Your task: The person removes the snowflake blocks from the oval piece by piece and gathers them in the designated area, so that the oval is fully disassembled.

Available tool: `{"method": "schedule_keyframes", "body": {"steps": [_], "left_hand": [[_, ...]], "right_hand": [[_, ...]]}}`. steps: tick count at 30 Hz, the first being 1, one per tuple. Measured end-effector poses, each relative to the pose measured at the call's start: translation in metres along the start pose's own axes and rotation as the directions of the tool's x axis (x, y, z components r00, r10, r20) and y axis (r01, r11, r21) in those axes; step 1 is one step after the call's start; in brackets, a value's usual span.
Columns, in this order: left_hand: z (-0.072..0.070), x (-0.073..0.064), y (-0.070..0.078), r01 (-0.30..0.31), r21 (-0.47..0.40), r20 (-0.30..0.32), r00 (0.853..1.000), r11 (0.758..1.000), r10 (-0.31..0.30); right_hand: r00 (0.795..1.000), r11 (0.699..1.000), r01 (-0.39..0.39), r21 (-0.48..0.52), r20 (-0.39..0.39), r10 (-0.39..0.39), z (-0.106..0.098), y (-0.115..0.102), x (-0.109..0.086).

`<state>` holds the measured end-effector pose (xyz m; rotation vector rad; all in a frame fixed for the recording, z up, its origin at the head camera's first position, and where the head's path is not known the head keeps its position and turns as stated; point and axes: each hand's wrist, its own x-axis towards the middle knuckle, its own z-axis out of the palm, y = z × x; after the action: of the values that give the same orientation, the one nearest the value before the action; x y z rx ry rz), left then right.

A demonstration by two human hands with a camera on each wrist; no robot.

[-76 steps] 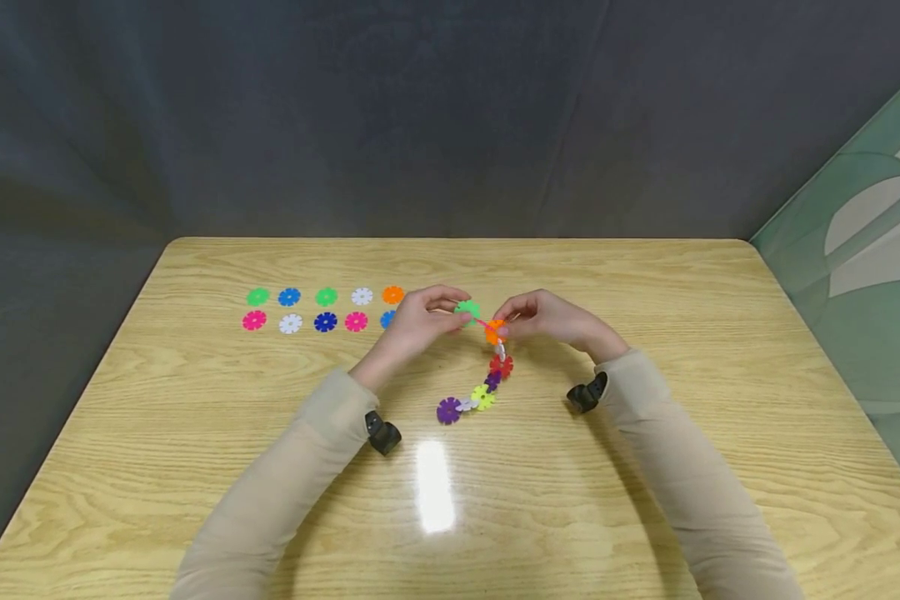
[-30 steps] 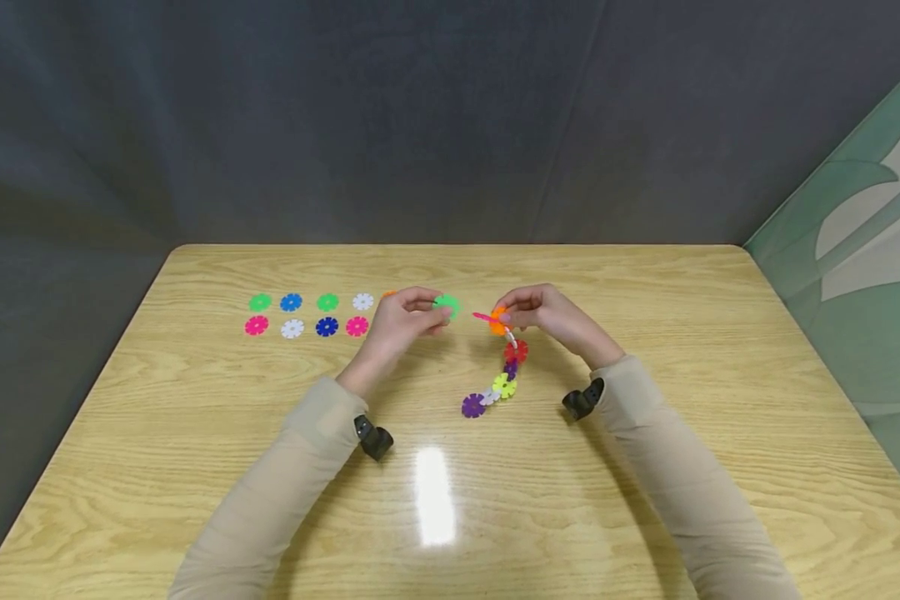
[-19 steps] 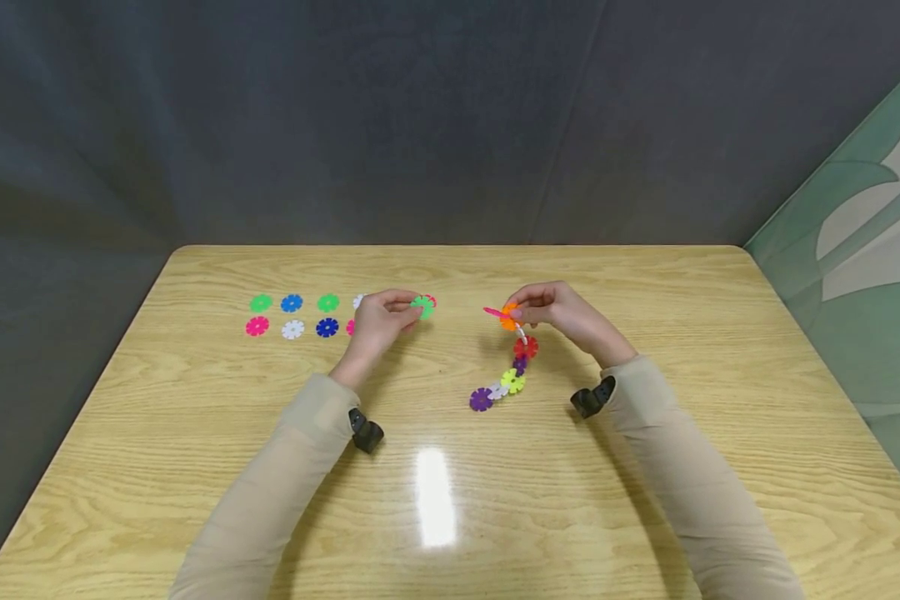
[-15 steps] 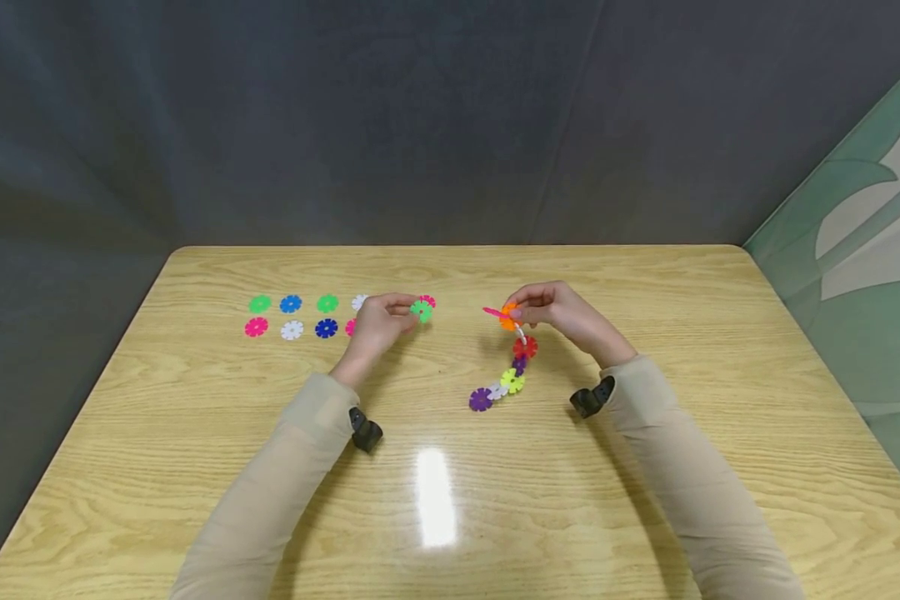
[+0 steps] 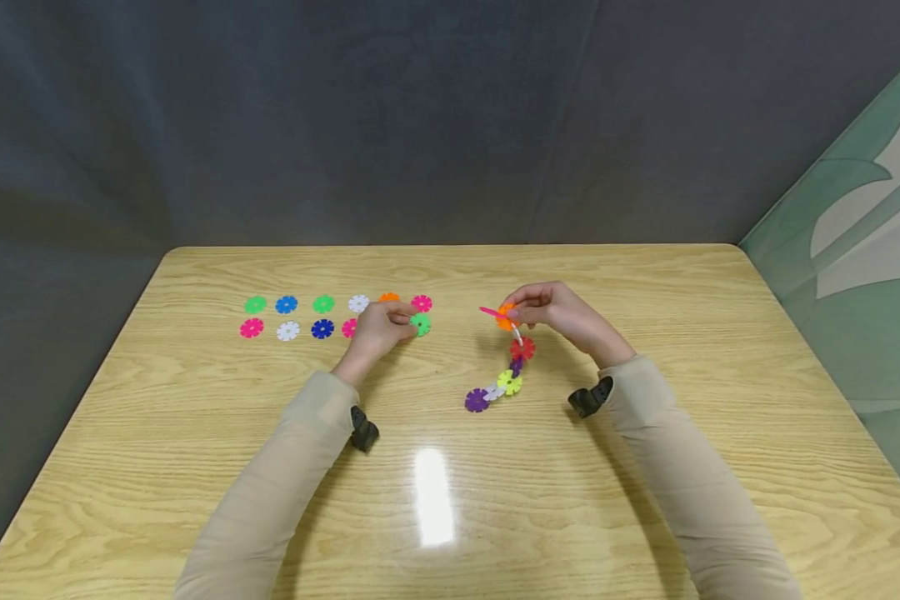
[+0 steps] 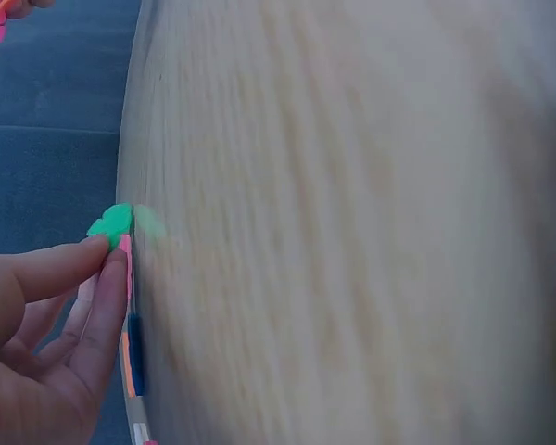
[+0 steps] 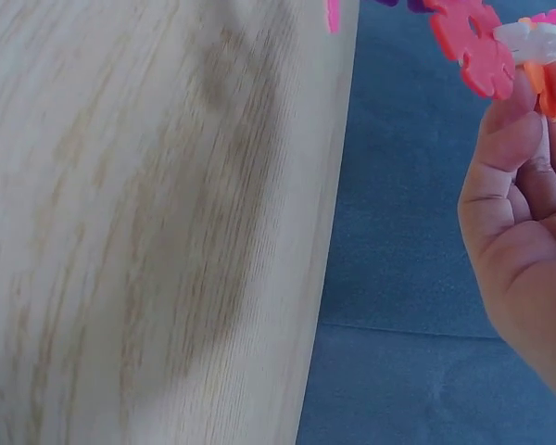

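My left hand (image 5: 378, 333) pinches a green notched plastic disc (image 5: 420, 324) between thumb and fingertip. In the left wrist view that green disc (image 6: 113, 222) is right down at the tabletop, tilted. A pink disc (image 5: 422, 304) lies just behind it. My right hand (image 5: 558, 312) pinches the orange disc (image 5: 507, 317) of a chain of interlocked discs. From the orange one a pink disc (image 5: 491, 313) sticks out edge-on to the left. Below hang white, red (image 5: 522, 348), purple, yellow (image 5: 509, 382) and white discs, ending in a purple disc (image 5: 477, 401).
Two rows of loose notched discs lie at the back left of the wooden table (image 5: 570, 500), among them a green disc (image 5: 256, 305), a blue disc (image 5: 287, 304) and a dark blue disc (image 5: 322, 329). My left fingers partly cover the orange disc (image 5: 389, 297).
My left hand has moved the green disc away from the chain's pink end, leftward and down beside the loose discs. My right hand has carried the chain slightly to the right.
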<state>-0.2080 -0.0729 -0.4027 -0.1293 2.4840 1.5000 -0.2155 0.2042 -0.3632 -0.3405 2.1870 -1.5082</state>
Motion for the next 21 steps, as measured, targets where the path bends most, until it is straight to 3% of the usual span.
{"method": "schedule_keyframes", "body": {"steps": [6,21], "left_hand": [[-0.0004,0.003,-0.0024,0.01,0.004,0.014,1.0,1.0,-0.01],[-0.0042,0.0005,-0.0014,-0.035,0.077,0.017,0.999,0.996,0.033]], "right_hand": [[1.0,1.0,-0.002,0.004,0.022,0.001,0.0014,0.0002,0.001],[0.998,1.0,-0.01,0.021,0.057,0.008,0.0038,-0.0001,0.0021]]}}
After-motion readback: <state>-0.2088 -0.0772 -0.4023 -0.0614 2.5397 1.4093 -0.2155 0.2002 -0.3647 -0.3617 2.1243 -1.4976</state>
